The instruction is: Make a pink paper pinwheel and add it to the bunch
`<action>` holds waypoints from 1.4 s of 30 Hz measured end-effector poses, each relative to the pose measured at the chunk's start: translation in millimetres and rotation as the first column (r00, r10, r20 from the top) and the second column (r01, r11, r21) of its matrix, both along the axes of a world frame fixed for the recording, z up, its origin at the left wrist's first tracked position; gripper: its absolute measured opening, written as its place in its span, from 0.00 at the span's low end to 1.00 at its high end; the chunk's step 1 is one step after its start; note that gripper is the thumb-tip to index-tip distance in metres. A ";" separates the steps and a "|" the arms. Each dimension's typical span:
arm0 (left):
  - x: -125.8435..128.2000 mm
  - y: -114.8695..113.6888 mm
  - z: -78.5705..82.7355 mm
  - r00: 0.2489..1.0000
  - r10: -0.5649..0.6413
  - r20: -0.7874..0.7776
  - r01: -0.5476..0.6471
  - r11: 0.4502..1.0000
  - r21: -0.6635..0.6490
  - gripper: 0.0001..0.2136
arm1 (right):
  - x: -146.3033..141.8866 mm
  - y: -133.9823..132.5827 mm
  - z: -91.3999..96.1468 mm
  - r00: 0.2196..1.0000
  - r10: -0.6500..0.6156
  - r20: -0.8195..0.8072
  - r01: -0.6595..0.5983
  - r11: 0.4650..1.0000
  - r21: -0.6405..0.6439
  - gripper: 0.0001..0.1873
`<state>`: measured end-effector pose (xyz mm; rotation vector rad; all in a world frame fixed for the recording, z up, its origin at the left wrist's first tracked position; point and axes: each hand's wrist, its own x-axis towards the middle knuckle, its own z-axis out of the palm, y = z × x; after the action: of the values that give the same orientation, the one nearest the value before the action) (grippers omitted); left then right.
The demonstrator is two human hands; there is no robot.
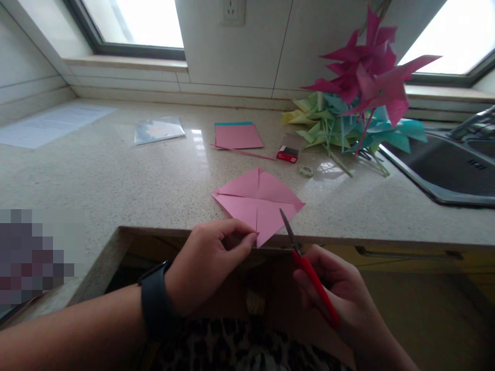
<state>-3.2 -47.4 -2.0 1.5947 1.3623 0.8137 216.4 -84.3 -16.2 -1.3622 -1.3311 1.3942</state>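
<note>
A pink square of paper (270,193) lies turned like a diamond at the counter's front edge, its near corner sticking out past the edge. Lines run from its corners toward the middle; some look like cuts. My left hand (216,257), with a dark watch on the wrist, pinches the paper close to that near corner. In my right hand (340,288) is a pair of red-handled scissors (315,278). Their blades look closed and point up and away, over the right part of the paper without visibly cutting it.
Behind the paper lie a stack of coloured paper (237,136), a pink stick (247,152), a small red box (287,153) and a roll of tape (307,171). Several paper pinwheels (363,77) stand by the sink (436,170). A clear packet (159,131) and a printed sheet (58,123) lie left.
</note>
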 end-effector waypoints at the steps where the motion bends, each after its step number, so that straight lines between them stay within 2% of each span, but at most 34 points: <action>1: 0.9 0.3 0.8 0.999 0.019 0.039 -0.017 0.998 -0.055 0.10 | -1.6 0.4 1.8 0.999 -0.023 -0.023 0.023 1.000 0.003 0.20; 4: 3.5 0.9 3.3 0.986 0.076 0.147 -0.042 0.973 -0.225 0.12 | -6.0 3.6 6.9 0.992 -0.092 -0.083 0.096 0.994 0.049 0.19; 6: 4.6 0.6 4.1 0.974 0.105 0.200 -0.045 0.958 -0.285 0.14 | -9.0 7.6 9.2 0.989 -0.100 -0.107 0.109 0.990 0.087 0.18; 17: 7.8 -5.7 6.2 0.918 0.123 0.376 -0.010 0.958 -0.288 0.14 | -40.7 27.9 14.5 0.987 -0.097 -0.127 0.099 0.995 0.007 0.18; 27: 10.8 -5.1 4.7 0.871 0.102 0.480 0.064 0.946 -0.318 0.12 | -42.3 26.9 11.4 0.975 -0.141 -0.174 0.139 0.990 -0.024 0.18; 32: 11.7 -6.1 3.9 0.871 0.073 0.485 0.099 0.942 -0.320 0.10 | -44.0 25.7 9.6 0.960 -0.202 -0.195 0.199 0.979 -0.034 0.17; 38: 11.3 -10.0 4.9 0.860 0.093 0.502 0.068 0.954 -0.293 0.11 | -45.8 26.2 11.0 0.941 -0.240 -0.238 0.241 0.970 -0.029 0.15; 40: 10.8 -11.3 4.3 0.883 0.053 0.466 0.109 0.943 -0.314 0.13 | -46.2 27.0 11.2 0.936 -0.259 -0.239 0.263 0.965 -0.017 0.14; 42: 10.9 -11.5 1.7 0.904 -0.003 0.427 0.179 0.911 -0.372 0.18 | -46.6 27.8 10.9 0.929 -0.274 -0.249 0.280 0.960 -0.012 0.14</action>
<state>7.6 -58.9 -0.3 1.0740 1.0474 0.7086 169.9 -56.5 -5.3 -1.2564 -0.9478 1.3008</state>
